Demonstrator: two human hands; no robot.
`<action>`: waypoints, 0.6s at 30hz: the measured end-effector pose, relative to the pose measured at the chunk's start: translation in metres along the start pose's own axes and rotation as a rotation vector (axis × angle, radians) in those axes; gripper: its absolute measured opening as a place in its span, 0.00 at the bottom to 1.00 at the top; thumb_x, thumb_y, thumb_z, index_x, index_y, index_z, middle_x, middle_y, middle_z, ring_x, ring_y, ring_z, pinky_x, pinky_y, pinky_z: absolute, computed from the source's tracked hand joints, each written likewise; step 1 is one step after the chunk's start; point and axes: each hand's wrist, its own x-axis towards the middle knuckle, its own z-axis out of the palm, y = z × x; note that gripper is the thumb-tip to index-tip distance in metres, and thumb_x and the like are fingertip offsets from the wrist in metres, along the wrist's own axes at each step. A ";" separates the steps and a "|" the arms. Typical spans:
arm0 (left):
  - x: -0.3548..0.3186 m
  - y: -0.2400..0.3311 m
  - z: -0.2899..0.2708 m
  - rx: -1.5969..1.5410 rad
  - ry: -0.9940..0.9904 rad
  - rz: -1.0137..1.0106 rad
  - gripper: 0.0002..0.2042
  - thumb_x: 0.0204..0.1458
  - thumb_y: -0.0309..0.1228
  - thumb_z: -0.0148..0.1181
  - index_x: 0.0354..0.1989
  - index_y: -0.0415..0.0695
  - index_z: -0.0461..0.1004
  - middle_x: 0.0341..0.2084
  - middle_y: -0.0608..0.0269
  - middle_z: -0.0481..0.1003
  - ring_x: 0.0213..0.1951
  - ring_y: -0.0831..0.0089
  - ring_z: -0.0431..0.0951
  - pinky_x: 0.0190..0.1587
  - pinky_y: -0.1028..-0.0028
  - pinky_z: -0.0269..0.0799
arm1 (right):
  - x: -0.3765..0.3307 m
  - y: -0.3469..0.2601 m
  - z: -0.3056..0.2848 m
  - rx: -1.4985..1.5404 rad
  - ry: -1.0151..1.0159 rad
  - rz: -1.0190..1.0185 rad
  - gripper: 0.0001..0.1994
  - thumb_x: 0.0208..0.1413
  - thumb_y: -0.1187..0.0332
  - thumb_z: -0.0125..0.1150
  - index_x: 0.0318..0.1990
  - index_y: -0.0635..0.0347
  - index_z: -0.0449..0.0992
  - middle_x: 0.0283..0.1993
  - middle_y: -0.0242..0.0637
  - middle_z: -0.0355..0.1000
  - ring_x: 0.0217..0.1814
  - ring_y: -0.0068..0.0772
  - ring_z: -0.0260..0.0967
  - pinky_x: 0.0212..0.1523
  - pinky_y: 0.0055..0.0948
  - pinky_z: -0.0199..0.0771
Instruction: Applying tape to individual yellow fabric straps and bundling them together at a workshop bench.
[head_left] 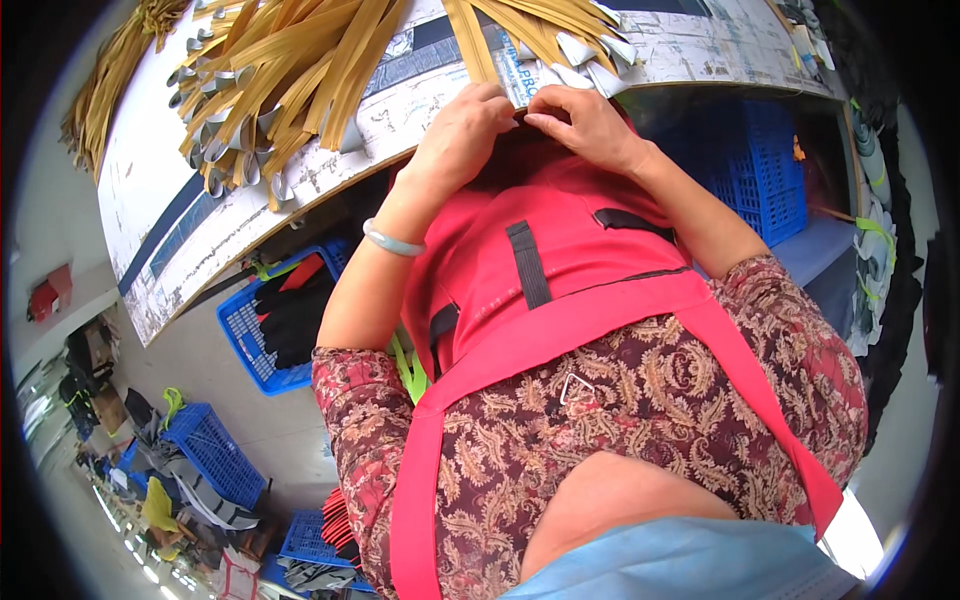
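Note:
At the table's near edge my left hand (468,130) is closed, with a mustard-yellow strip (469,42) running down from the pile to its fingers. The end of that strip is hidden behind the hand. My right hand (590,125) is closed in a pinch close beside it, fingertips almost meeting the left ones. A small dark bit shows between the fingertips, too small to name. Many more yellow strips with folded grey ends form a bundle (330,75) on the table left of my hands. Another group of strips (545,35) with whitish tips lies beyond my right hand.
The worn white table (690,62) has a bare edge above my lap. Under it stand a blue crate (765,170) at right and a blue basket (240,325) of dark pieces at left. Further blue crates (215,455) stand on the floor. My red apron (590,330) reaches the table edge.

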 end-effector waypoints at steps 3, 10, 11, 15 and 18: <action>-0.003 0.003 -0.008 0.052 -0.007 -0.005 0.03 0.50 0.23 0.59 0.32 0.39 0.76 0.34 0.54 0.74 0.40 0.54 0.75 0.43 0.63 0.72 | -0.001 0.004 0.009 -0.019 -0.047 -0.065 0.09 0.57 0.66 0.60 0.38 0.63 0.75 0.32 0.45 0.74 0.35 0.45 0.73 0.38 0.36 0.72; -0.020 -0.004 -0.046 -0.883 0.146 -0.259 0.03 0.53 0.21 0.62 0.34 0.36 0.76 0.31 0.69 0.74 0.35 0.80 0.75 0.40 0.80 0.71 | 0.024 -0.022 0.020 0.478 0.003 -0.123 0.07 0.62 0.72 0.57 0.45 0.61 0.74 0.38 0.30 0.70 0.35 0.17 0.69 0.34 0.19 0.70; -0.021 -0.004 -0.049 -1.001 0.160 -0.265 0.03 0.53 0.21 0.62 0.34 0.37 0.76 0.32 0.70 0.75 0.37 0.82 0.75 0.41 0.81 0.71 | 0.030 -0.024 0.021 0.589 0.013 -0.184 0.08 0.62 0.73 0.56 0.47 0.61 0.73 0.40 0.30 0.70 0.35 0.16 0.68 0.34 0.19 0.70; -0.030 -0.009 -0.061 -1.088 0.202 -0.262 0.03 0.54 0.21 0.62 0.36 0.38 0.76 0.35 0.69 0.76 0.37 0.81 0.75 0.43 0.80 0.70 | 0.049 -0.038 0.013 0.660 -0.130 -0.163 0.10 0.62 0.72 0.57 0.50 0.59 0.71 0.44 0.30 0.68 0.37 0.16 0.67 0.39 0.18 0.70; -0.030 -0.008 -0.066 -1.170 0.209 -0.240 0.03 0.54 0.21 0.62 0.36 0.39 0.75 0.35 0.68 0.76 0.38 0.80 0.75 0.46 0.79 0.70 | 0.061 -0.041 0.010 0.660 -0.137 -0.254 0.10 0.62 0.66 0.59 0.47 0.59 0.71 0.37 0.28 0.70 0.36 0.17 0.68 0.39 0.19 0.70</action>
